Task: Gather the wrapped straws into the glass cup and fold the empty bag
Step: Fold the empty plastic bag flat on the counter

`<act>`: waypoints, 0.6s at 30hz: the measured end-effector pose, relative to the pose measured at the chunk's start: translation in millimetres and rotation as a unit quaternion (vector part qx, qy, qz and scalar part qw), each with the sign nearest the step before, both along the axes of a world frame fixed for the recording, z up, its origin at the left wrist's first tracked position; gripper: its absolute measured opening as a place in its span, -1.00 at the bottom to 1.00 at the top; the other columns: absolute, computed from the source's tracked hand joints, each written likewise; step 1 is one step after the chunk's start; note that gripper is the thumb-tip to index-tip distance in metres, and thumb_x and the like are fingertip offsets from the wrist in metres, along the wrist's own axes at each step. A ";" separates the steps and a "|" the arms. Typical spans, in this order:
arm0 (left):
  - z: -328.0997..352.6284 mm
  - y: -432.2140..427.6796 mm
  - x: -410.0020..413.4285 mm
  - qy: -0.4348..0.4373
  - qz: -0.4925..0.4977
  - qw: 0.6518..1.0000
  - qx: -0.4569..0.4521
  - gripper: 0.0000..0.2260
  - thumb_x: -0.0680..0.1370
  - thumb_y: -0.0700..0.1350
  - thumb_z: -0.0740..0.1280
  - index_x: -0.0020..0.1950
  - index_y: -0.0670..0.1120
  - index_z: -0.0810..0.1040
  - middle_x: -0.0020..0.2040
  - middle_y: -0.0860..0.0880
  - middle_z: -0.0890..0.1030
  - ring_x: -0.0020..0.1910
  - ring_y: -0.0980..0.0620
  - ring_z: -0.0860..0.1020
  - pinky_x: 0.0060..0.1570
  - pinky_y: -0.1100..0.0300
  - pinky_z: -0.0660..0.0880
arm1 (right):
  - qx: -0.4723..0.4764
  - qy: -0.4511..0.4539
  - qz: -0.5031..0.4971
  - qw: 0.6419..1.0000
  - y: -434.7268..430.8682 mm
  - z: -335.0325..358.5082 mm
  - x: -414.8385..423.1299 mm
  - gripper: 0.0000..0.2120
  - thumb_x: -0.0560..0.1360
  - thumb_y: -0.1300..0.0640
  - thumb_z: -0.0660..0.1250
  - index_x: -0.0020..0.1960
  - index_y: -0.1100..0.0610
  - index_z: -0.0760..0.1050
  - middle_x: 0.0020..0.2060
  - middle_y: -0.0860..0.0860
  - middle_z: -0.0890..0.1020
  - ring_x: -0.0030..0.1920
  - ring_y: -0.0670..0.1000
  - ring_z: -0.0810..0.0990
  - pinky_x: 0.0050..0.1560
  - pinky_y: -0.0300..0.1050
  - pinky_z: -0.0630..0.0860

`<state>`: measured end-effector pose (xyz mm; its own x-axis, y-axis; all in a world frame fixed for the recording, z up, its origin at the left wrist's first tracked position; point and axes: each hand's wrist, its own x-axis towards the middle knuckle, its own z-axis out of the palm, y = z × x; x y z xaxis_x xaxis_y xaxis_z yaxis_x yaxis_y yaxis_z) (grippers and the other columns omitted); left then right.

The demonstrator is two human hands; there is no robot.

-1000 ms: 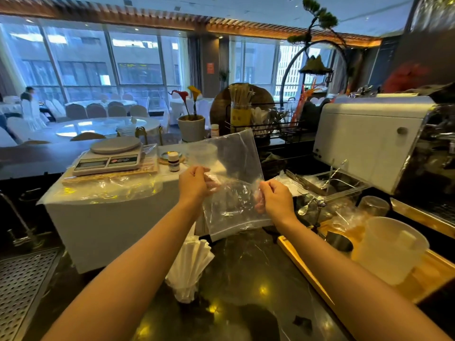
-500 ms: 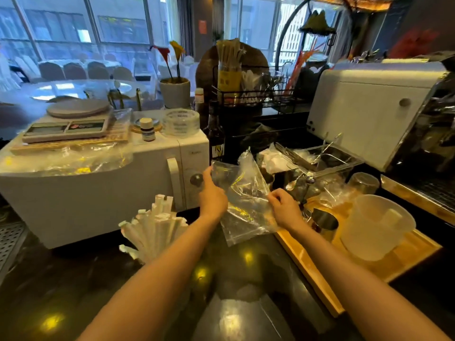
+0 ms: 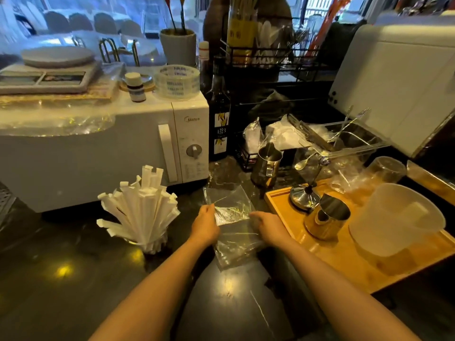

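Now: a person's two bare forearms reach forward over a dark, glossy counter [image 3: 73,291], seen from above.
Bag: the empty clear plastic bag [image 3: 234,232] lies flat on the counter between the two hands, partway back from the near edge, with its far end turned over in a crease.
Left hand: the left hand [image 3: 205,226] rests on the bag's left edge, fingers curled and pressing the plastic down.
Right hand: the right hand [image 3: 267,225] sits on the bag's right edge, fingers bent onto the film; whether they pinch it or only press I cannot tell.
Straws: the wrapped straws [image 3: 141,207] stand fanned out in the glass cup [image 3: 154,244], just left of the left forearm and in front of a white microwave [image 3: 103,148].
Progress: judging by the full cup and the empty bag, the gathering looks done and the folding is under way.
Slip risk: the film is thin and slick on a polished surface, so a fold pressed from one side alone could slide, spring open or crease crooked.
Knock risk: the cup looks top-heavy with its wide fan of straws; a left elbow swinging outward could tip it and scatter them.
Crowding: a wooden tray [image 3: 344,262] with metal cups [image 3: 327,217] lies just right of the right hand, so a wide smoothing sweep might catch its rim.
Trapped air: any air left inside may puff the bag and undo the fold.
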<state>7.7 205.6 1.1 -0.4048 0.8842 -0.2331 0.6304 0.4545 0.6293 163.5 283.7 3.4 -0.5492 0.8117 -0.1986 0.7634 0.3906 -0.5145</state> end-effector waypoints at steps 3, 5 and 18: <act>-13.9 1.1 -0.2 0.108 -0.028 0.992 -0.055 -0.51 0.52 -0.21 0.15 0.43 -0.13 0.09 0.50 -0.09 0.11 0.40 -0.15 0.20 0.32 -0.05 0.25 | 0.040 -0.091 0.035 0.994 -1.0 -8.8 -3.1 -0.61 0.48 0.28 0.14 0.28 0.08 0.38 0.11 0.18 0.51 0.08 0.23 0.54 0.05 0.07 0.48; -22.8 1.6 -1.4 0.161 -0.046 0.982 -0.091 -0.51 0.57 -0.12 0.08 0.46 -0.10 -0.02 0.54 -0.07 -0.08 0.49 -0.10 -0.02 0.41 -0.12 0.09 | 0.066 -0.126 0.045 0.989 -3.2 -15.0 -3.0 -0.62 0.50 0.21 0.15 0.31 0.10 0.32 0.12 0.17 0.43 0.05 0.22 0.51 -0.02 0.05 0.47; -40.3 -8.4 -2.6 0.274 -0.032 0.957 -0.092 -0.51 0.59 0.09 -0.14 0.46 -0.06 -0.17 0.51 -0.07 -0.29 0.47 -0.07 -0.31 0.41 -0.21 -0.26 | 0.161 -0.173 0.117 0.965 2.6 -43.9 7.4 -0.52 0.61 -0.02 -0.08 0.48 0.12 0.01 0.51 0.02 0.11 0.51 0.07 0.00 0.45 0.03 0.06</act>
<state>5.1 197.2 -39.2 -0.4580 0.8752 -0.1556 0.8725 0.4761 0.1100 171.0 286.2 -40.4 -0.6710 0.7240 -0.1600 0.7392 0.6700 -0.0683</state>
